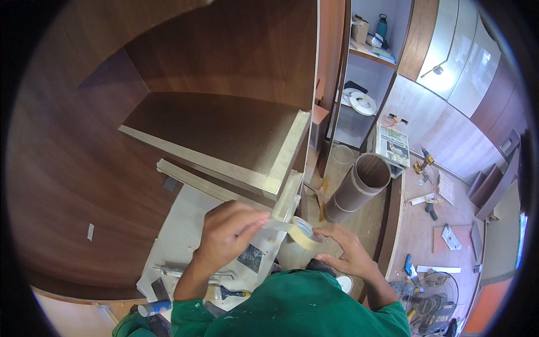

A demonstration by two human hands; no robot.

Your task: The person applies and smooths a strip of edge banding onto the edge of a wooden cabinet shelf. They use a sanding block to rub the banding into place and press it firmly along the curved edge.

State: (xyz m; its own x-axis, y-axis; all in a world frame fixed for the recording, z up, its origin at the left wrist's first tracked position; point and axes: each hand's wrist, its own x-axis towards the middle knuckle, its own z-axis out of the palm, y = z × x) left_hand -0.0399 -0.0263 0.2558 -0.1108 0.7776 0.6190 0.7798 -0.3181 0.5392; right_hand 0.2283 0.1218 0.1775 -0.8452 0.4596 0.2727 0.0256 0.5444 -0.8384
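Observation:
My left hand (pixel 227 233) pinches the end of a short strip of pale masking tape (pixel 278 224) pulled from a roll. My right hand (pixel 349 254) grips that tape roll (pixel 301 237) at its right side. Just beyond my hands is a brown wooden shelf board (pixel 213 135) with pale tape along its front and right edges. A second taped edge (pixel 196 178) runs below it. Under my left hand lies a white sheet (pixel 165 241) with a paintbrush (pixel 230 292) and other tools on it.
A brown cabinet wall (pixel 84 185) curves at the left. A tall brown cylinder (pixel 345 199) stands on the floor to the right, near a shelved cupboard (pixel 359 73). A counter (pixel 460 213) at the right holds a drill (pixel 422 164) and tools. A fan (pixel 435 303) is at lower right.

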